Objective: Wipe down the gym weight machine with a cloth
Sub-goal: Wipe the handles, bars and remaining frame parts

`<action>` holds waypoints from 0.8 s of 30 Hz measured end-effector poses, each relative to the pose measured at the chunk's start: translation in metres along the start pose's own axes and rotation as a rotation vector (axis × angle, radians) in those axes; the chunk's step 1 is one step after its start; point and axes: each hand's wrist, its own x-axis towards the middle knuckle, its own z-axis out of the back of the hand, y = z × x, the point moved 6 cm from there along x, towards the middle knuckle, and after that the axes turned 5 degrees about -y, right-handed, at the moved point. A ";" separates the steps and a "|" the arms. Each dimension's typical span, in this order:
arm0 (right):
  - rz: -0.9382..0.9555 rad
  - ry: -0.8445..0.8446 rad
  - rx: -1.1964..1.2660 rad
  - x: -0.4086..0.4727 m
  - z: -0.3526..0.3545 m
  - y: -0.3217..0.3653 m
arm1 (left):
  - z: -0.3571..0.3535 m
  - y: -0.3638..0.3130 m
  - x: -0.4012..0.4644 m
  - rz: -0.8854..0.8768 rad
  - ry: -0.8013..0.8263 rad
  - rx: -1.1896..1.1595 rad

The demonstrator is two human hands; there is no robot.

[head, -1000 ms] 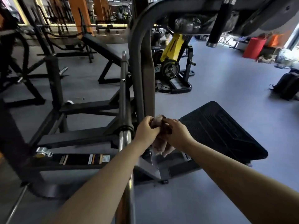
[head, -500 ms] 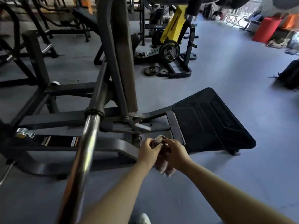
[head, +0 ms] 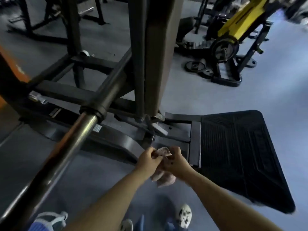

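Grey rubber flooring (head: 191,100) fills the gym, with dark machine frames crowding the upper left of the frame and a yellow plate-loaded machine (head: 236,19) at the upper right, loose weight plates (head: 198,67) lying on the floor at its foot. Through the middle stands the weight machine (head: 150,55), its thick dark upright rising out of the top edge. A long bar (head: 66,147) runs from the lower left corner up toward the centre, chrome at its near part and dark sleeved further on. At the right lies the machine's black ribbed footplate (head: 236,152), tilted and reaching toward the lower right. Low in the centre, both forearms reach forward. The left hand (head: 148,161) and the right hand (head: 176,161) meet just in front of the machine's base, each with fingers curled round a pale bunched cloth (head: 164,178); part of it shows between the knuckles, the rest hangs below the hands. Whether the cloth touches the frame I cannot tell. A white shoe (head: 185,215) shows at the bottom edge
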 end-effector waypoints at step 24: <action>0.373 0.464 -0.869 0.268 -0.046 -0.100 | -0.133 0.173 0.139 0.375 -0.396 0.070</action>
